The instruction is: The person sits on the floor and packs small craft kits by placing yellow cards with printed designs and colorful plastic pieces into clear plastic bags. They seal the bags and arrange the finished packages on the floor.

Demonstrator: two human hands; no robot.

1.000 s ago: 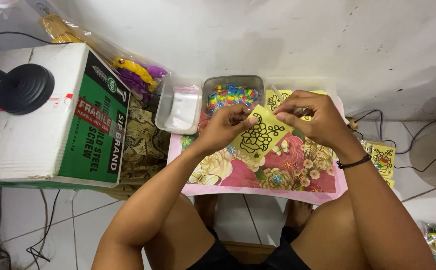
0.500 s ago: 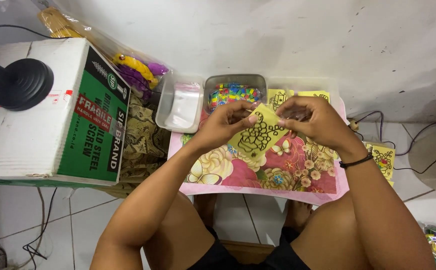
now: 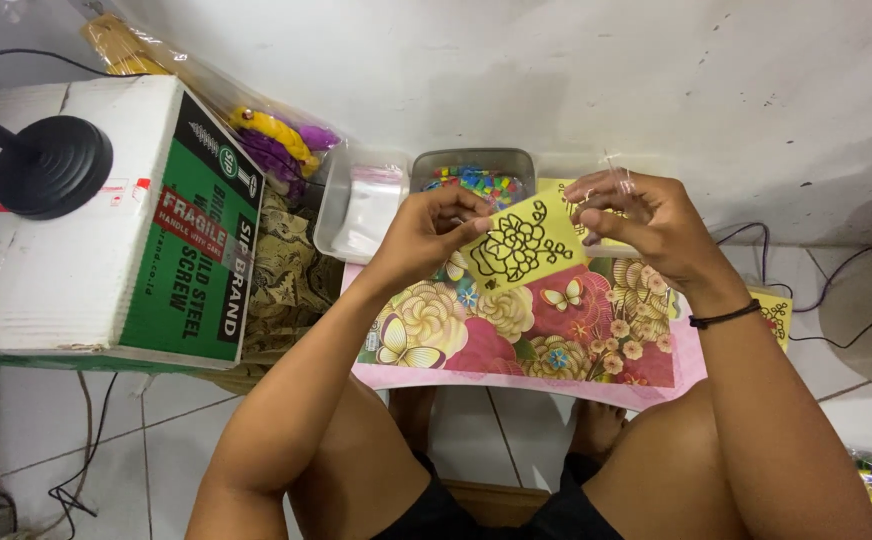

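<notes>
My left hand (image 3: 424, 232) pinches the left corner of a small yellow card (image 3: 522, 244) with a black flower outline on it. My right hand (image 3: 640, 219) holds the card's right side, with a thin clear plastic film (image 3: 616, 176) at the fingertips. The card is tilted and hangs just above a low table covered with a pink floral cloth (image 3: 516, 335). Behind the hands stands a grey tray of small coloured pieces (image 3: 473, 183). More yellow cards (image 3: 568, 190) lie partly hidden under my right hand.
A large cardboard box (image 3: 106, 220) with a black round lamp base (image 3: 51, 167) on it stands at the left. A clear plastic tub (image 3: 358, 205) sits beside the tray. Bags of coloured material (image 3: 274, 140) lean on the wall. Cables (image 3: 836, 270) trail right.
Both hands have lifted the yellow card slightly and turned it; my right fingers have risen off its top edge with clear film between them.
</notes>
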